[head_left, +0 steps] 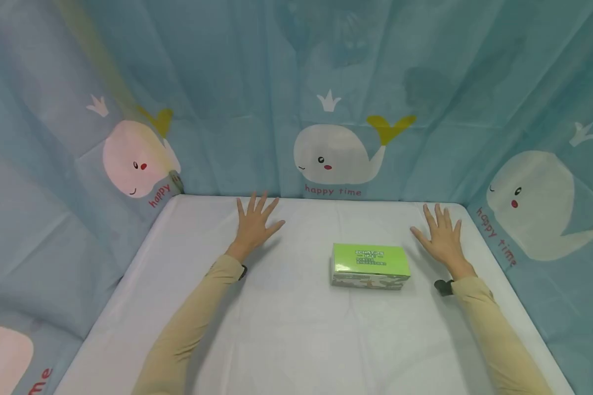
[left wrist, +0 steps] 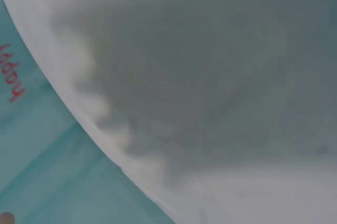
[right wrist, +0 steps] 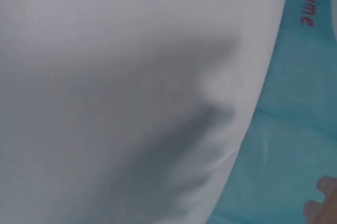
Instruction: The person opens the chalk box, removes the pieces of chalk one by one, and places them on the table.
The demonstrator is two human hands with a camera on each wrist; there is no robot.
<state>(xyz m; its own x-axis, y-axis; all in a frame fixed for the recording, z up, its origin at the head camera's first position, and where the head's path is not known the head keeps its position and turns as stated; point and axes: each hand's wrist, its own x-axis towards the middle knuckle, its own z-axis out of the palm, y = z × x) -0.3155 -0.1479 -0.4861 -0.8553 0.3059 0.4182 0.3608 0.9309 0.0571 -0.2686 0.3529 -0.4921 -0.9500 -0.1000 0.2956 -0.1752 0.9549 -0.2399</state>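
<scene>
A box [head_left: 370, 266] with a bright green top and patterned grey-white sides lies on the white table, right of the middle. My left hand [head_left: 253, 226] is spread with straight fingers over the far part of the table, left of the box, holding nothing. To the box's right and slightly beyond it, my right hand [head_left: 443, 241] is likewise spread and holds nothing. In the left wrist view only a fingertip [left wrist: 6, 218] shows, with the hand's shadow on the cloth. Some fingers [right wrist: 327, 199] appear at the lower right corner of the right wrist view.
A white cloth covers the table [head_left: 296, 340]. Blue curtains [head_left: 217, 148] printed with whales and red lettering stand along the back and both sides. Dark wrist-worn devices are partly visible, one below the right hand [head_left: 443, 287].
</scene>
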